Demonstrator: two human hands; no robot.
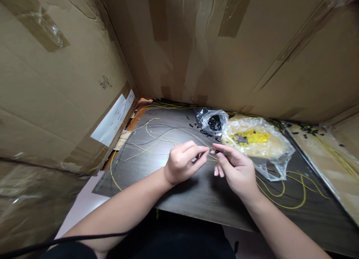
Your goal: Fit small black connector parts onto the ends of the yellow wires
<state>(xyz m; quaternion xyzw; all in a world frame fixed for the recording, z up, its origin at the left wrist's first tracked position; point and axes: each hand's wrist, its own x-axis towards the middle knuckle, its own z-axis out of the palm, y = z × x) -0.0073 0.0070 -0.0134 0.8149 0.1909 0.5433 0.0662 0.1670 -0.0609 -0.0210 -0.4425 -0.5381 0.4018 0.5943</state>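
Note:
My left hand [185, 159] is over the dark table, thumb and forefinger pinched together at the tips. What sits in that pinch is too small to make out. Close by on the right, my right hand [235, 165] holds a small black part [216, 152] between thumb and forefinger, its other fingers loosely curled. The two sets of fingertips almost meet. Thin yellow wires [157, 140] run across the table behind and under my hands, with a thin black wire among them.
Behind my hands lie a clear bag of small black parts [215, 123] and a larger clear bag of yellow pieces [254, 136]. Loose black bits [190, 125] lie beside them. More yellow wire [304, 191] curls at the right. Cardboard walls [196, 46] enclose the dark tabletop [196, 203].

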